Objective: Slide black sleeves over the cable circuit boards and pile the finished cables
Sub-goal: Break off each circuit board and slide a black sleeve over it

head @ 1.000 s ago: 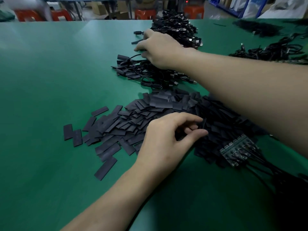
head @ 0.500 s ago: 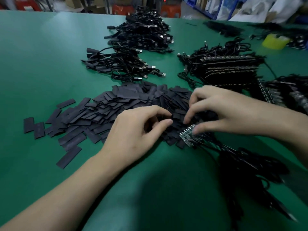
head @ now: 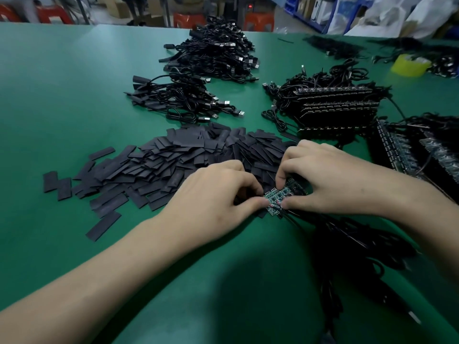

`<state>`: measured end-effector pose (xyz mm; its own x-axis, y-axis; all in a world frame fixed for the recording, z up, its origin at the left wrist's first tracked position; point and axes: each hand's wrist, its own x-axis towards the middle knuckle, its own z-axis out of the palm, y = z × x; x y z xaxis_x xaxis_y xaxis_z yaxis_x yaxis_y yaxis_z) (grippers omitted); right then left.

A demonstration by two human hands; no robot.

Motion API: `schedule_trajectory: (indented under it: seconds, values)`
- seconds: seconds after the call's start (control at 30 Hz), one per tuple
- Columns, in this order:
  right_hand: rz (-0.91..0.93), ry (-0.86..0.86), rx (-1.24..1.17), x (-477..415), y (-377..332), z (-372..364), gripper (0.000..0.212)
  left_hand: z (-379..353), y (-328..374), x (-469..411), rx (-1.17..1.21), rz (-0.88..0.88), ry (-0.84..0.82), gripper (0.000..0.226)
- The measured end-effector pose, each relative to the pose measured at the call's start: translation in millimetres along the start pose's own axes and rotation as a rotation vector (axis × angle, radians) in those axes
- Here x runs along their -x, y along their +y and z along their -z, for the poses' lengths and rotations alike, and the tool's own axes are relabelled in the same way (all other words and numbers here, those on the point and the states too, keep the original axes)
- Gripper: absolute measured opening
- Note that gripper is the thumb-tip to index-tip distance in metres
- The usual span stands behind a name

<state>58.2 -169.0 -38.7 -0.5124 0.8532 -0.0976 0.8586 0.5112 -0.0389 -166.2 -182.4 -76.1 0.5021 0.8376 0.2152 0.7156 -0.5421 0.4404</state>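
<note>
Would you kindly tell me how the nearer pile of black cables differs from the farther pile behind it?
The farther pile is bigger and heaped higher; the nearer pile is smaller and lies flatter. The nearer pile's silver USB plugs fan out along its right side, while the farther pile is a denser tangle with plugs scattered over it. Both are black cables lying on the green table.
</note>
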Motion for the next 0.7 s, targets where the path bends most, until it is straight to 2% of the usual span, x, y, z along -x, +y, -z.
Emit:
schedule_trajectory:
  seconds: [0.2,0.33,0.47,0.6,0.7]
  values:
    - [-0.009,0.001,0.02,0,-1,-1,0.05,-8,6,2,-0.07,-0.007,0.026,0.04]
    - [-0.01,0.0,-0.011,-3,2,6,0.046,-9,6,0,0.001,0.017,0.065,0.038]
    - [-0.031,0.085,-0.23,-1,1,9,0.031,-11,6,-3,0.218,0.095,0.127,0.034]
    - [-0.043,0.182,-0.438,0,-1,5,0.029,-12,6,-4,0.482,0.188,0.129,0.01]
    - [-0.069,0.186,-0.604,1,0,3,0.019,-11,5,-3,0.739,0.219,0.122,0.008]
